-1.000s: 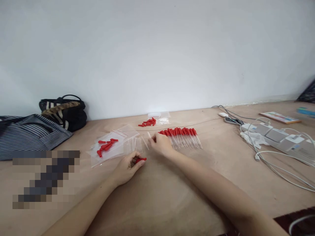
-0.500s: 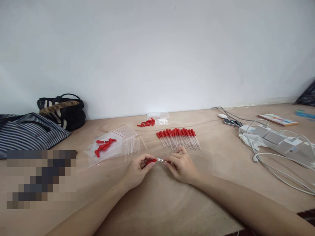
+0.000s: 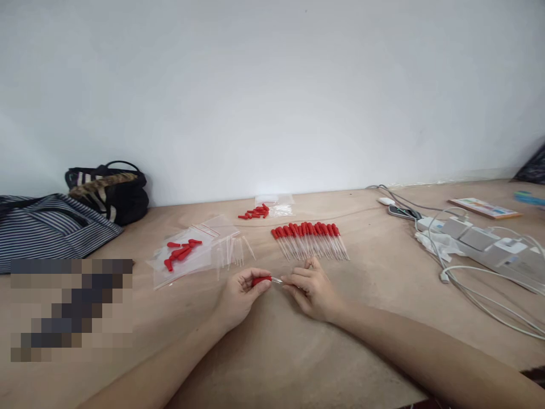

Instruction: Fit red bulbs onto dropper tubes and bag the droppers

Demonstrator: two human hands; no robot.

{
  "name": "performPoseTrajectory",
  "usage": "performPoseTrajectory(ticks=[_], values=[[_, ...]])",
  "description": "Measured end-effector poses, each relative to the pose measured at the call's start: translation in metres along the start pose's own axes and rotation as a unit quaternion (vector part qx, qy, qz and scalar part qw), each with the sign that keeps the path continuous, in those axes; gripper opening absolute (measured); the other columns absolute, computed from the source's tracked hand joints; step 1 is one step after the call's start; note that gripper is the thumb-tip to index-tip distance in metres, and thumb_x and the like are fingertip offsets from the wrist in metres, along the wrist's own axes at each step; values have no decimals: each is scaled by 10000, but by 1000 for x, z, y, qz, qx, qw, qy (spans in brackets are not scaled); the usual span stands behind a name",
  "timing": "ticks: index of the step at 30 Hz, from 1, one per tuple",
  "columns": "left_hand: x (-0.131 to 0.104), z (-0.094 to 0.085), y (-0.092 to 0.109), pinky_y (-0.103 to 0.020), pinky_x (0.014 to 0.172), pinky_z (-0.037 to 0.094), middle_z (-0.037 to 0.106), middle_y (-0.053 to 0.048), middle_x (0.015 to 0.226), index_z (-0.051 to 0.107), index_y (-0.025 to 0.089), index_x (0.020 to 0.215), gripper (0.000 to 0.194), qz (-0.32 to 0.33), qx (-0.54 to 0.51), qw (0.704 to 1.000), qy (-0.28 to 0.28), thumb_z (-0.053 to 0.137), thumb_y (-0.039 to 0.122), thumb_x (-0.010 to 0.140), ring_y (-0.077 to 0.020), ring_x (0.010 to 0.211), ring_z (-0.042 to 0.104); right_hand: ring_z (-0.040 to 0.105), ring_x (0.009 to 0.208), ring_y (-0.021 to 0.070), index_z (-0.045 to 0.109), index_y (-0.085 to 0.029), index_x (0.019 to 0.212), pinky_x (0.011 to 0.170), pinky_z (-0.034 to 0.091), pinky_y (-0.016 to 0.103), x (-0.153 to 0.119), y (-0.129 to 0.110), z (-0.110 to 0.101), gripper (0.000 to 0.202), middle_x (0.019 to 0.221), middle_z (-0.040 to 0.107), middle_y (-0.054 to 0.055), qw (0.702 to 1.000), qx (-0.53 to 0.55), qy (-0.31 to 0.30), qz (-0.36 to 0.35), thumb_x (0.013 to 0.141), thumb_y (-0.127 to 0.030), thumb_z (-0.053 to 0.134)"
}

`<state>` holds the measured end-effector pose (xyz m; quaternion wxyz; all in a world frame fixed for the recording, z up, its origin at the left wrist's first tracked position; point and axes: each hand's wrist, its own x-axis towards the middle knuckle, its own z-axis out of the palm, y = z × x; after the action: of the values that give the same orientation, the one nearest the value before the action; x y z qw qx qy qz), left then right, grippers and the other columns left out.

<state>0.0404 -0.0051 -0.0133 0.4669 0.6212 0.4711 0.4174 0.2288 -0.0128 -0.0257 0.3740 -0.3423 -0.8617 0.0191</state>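
Your left hand (image 3: 240,292) has its thumb and fingers clamped on a red dropper bulb (image 3: 261,280), which lies roughly level with its narrow mouth turned to the right. Your right hand (image 3: 313,289) has its fingertips closed together on a clear pipette tube (image 3: 276,279). A short length of that tube shows between your two hands, its left end at the bulb's mouth; you cannot tell from here how far it sits inside. Both pieces are in front of you, over the near middle of the brown table (image 3: 264,363).

Just beyond your right hand lies a row of red-capped droppers (image 3: 306,230), side by side, bulbs toward the wall (image 3: 298,102) and clear stems slanting toward you. Beyond your left hand, several loose clear tubes (image 3: 238,250) lie beside clear zip bags (image 3: 204,258), with a handful of loose red bulbs (image 3: 183,253) on top of the plastic. Farther back, near the wall, are smaller-looking red bulbs (image 3: 255,212) and a bunch of thin clear tubes (image 3: 282,210).

To your far left rest a striped bag (image 3: 51,238) and a black handbag (image 3: 131,196). To your right are white chargers (image 3: 477,237), white cables (image 3: 481,266) and a crumpled tissue (image 3: 438,244).
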Motion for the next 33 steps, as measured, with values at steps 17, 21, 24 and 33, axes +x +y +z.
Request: performPoseTrajectory(ticks=[17, 21, 24, 33], values=[[-3, 5, -1, -243, 616, 497, 691, -21, 687, 650, 151, 724, 159, -9, -21, 1000, -3, 660, 232, 588, -142, 631, 616, 433, 585, 105, 594, -152, 771, 679, 228, 295, 5, 0, -1, 216, 643, 555, 9, 998, -47, 22, -46, 805, -107, 385], [-3, 5, -2, -237, 606, 494, 692, -21, 683, 656, 152, 719, 147, -4, -22, 1000, -12, 662, 221, 588, -138, 622, 613, 435, 600, 109, 592, -143, 774, 669, 240, 285, 6, 1, 3, 225, 640, 537, 14, 998, -35, 5, -59, 796, -85, 376], [-3, 5, -2, -241, 605, 496, 693, -25, 688, 657, 151, 714, 145, -3, -18, 1000, -11, 664, 216, 584, -140, 620, 613, 447, 608, 109, 593, -137, 801, 678, 244, 290, 8, 3, 4, 236, 646, 541, 15, 997, -35, -4, -70, 784, -66, 369], [1, 0, 0, -263, 625, 504, 680, -20, 689, 639, 151, 764, 191, 7, 21, 1000, 12, 644, 269, 613, -157, 651, 622, 492, 672, 118, 611, -171, 881, 718, 237, 302, 15, 14, -11, 184, 704, 604, 15, 996, -65, -27, -64, 845, -222, 438]])
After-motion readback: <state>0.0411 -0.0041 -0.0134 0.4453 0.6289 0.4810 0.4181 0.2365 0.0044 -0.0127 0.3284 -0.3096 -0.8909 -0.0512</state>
